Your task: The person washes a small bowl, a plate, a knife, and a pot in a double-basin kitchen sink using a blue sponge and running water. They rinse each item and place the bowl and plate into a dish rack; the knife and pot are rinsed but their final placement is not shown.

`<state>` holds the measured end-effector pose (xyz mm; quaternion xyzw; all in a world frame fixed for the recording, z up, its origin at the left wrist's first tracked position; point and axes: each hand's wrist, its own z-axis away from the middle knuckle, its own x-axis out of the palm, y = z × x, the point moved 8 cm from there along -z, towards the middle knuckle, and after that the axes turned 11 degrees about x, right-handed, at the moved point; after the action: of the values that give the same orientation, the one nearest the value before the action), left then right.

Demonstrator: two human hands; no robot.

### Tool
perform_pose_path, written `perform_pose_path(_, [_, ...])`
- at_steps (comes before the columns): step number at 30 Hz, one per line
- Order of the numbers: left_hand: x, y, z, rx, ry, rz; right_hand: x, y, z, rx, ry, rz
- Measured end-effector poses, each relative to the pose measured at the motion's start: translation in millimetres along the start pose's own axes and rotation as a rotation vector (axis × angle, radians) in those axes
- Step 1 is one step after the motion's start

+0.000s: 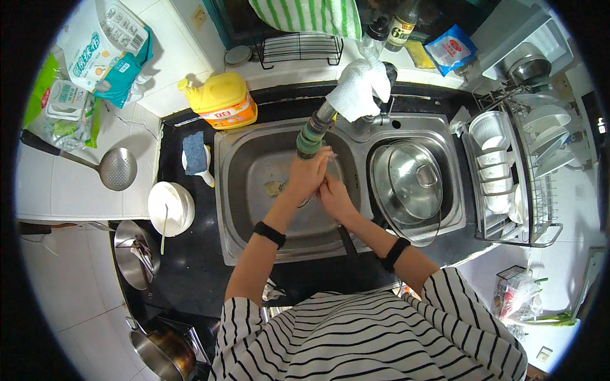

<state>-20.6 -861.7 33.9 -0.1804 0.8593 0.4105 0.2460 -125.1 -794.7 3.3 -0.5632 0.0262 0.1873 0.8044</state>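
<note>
Both my hands are together over the left basin of the steel sink, just below the mouth of the faucet. My left hand is nearer the spout, its fingers curled. Against it from the right rests my right hand, also with bent fingers. Whether anything small lies between them is hidden. Below my right wrist a dark handle crosses the sink's front rim; its other end is out of sight. A pale scrap lies on the basin floor, left of the round drain.
Clear lids fill the right basin. Dishes stand in the rack. On the left are stacked white bowls, a blue sponge, a yellow detergent jug, a skimmer and a metal bowl with utensils. White cloth wraps the faucet.
</note>
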Motion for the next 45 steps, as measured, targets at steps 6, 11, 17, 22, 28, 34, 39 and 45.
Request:
perform_pose_path(6, [31.2, -38.6, 24.0, -0.421, -0.278, 0.256, 2.1, -8.0, 1.2, -0.059, -0.040, 0.004])
perform_pose_path(11, [24.5, -36.4, 12.5, -0.348, -0.178, 0.398, -5.5, -10.8, 2.5, -0.081, 0.044, 0.102])
perform_pose_path(17, [19.2, -48.4, 19.7, -0.503, -0.048, 0.321, -5.9, -9.9, 1.4, -0.084, 0.045, 0.064])
perform_pose_path(22, [31.8, -51.8, 28.8, -0.674, -0.263, 0.341, -1.9, -12.0, -0.3, -0.142, 0.023, 0.161])
perform_pose_path(28, [6.6, -30.6, 6.6, -0.142, 0.059, -0.088, -4.7, -5.9, -1.7, -0.082, 0.038, 0.122])
perform_pose_path(34, [53.7, -66.5, 36.2, -0.603, -0.286, 0.352, -3.4, -7.0, 3.7, -0.187, 0.038, 0.173])
perform_pose_path(39, [15.4, -15.6, 4.5, -0.045, 0.114, 0.035, -5.6, -3.5, -4.9, -0.129, 0.059, 0.186])
perform_pose_path(45, [34.4, -74.6, 43.1, -0.724, -0.402, 0.836, -14.9, -26.1, 14.5, -0.258, 0.022, 0.150])
